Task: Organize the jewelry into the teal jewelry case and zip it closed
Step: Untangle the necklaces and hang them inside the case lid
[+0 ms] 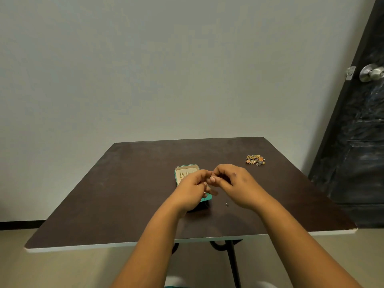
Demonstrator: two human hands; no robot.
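1. Your two forearms come up from the bottom edge and meet over the middle of the dark brown table (128, 183).
2. Your left hand (192, 189) has its fingers curled in, tips pinched together at something tiny near the right hand. The item is too small and blurred to name.
3. Your right hand (236, 183) is curled the same way, thumb and fingertips closed on the same tiny reddish bit (211, 173) where both hands meet. Both hands are raised above the case, not resting on the table.
4. The teal jewelry case (187, 173) lies open on the table, directly under and behind your left hand. A teal corner shows below the left fingers, the far end shows past the knuckles.
5. The far end of the case has a cream lining with a few gold pieces (184, 175) already lying in it. Can't tell how many.
6. One small dark speck (226, 204) sits on the table just right of the case, below your right wrist. Too small to identify.
7. The loose jewelry pile (255, 160), gold and orange bits, sits well apart from the case, toward the far right corner of the table.
8. Behind the table is a plain pale wall (145, 69).
9. On the far right is a dark door (361, 132) with a round metal knob (371, 73).
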